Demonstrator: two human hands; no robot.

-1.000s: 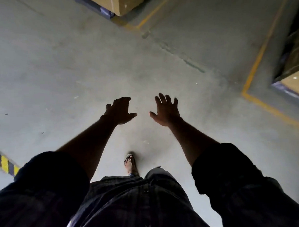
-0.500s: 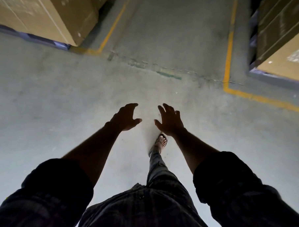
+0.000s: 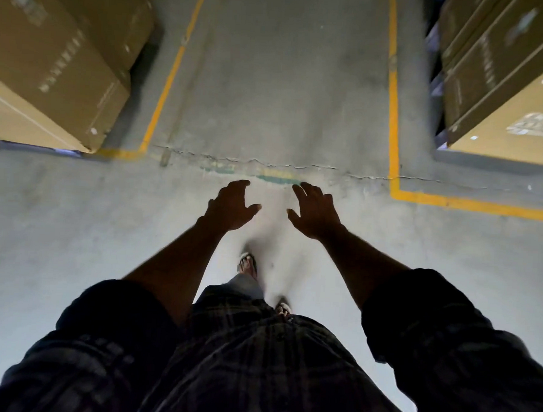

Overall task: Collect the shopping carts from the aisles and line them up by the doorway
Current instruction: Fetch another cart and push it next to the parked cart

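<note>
Shopping carts aren't in sight beyond the hands. Left hand (image 3: 231,207) and right hand (image 3: 316,213) hover apart, fingers loose, empty. Carts likely roll easily; grasp the handlebar.

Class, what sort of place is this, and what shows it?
Probably a warehouse: stacked cardboard boxes on either side, yellow floor lines marking an aisle, and a bare concrete floor.

Warehouse: stacked cardboard boxes (image 3: 55,62) on pallets, concrete floor (image 3: 285,82) w/ yellow lane lines (image 3: 394,102).
</note>
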